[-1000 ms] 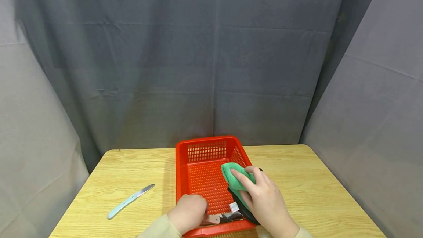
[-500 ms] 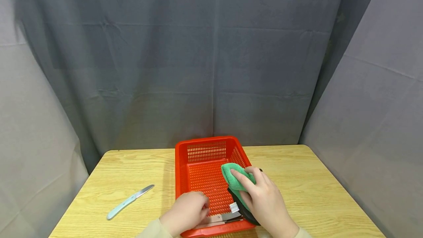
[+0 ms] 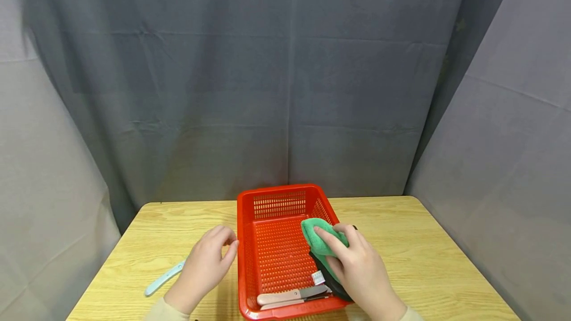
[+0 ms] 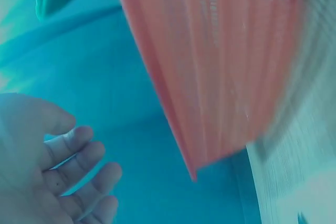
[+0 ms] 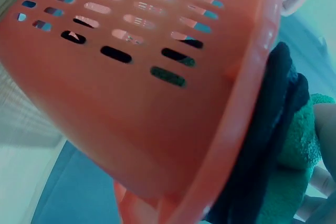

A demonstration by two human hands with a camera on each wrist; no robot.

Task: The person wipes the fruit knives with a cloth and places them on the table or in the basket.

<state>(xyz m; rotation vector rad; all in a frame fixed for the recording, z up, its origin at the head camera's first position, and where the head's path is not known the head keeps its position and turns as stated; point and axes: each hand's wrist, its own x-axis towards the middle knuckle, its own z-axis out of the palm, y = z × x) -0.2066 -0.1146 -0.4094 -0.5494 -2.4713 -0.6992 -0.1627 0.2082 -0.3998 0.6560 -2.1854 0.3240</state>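
Note:
My right hand point(image 3: 361, 271) grips a green fluffy cloth point(image 3: 314, 229) with a black part point(image 3: 335, 284) and a white tag, at the right side of a red plastic basket point(image 3: 241, 241). My left hand point(image 3: 202, 264) is just outside the basket's left wall, fingers loosely bent, holding nothing; the left wrist view shows its palm and apart fingers. Lying along the basket's near end are a knife with a pale pink handle point(image 3: 277, 297) and a second pale handle point(image 3: 285, 304) with a dark end. On the table is a knife with a light blue handle point(image 3: 164, 279), its blade hidden behind my left hand.
The basket stands on a light wooden table point(image 3: 401, 241), near its front edge. Grey curtains point(image 3: 214, 88) hang behind the table and along both sides.
My left hand has let go of the pink-handled knife in the basket, risen out and moved left over the table, covering the blue knife's blade. My right hand has stayed nearly still with the green cloth.

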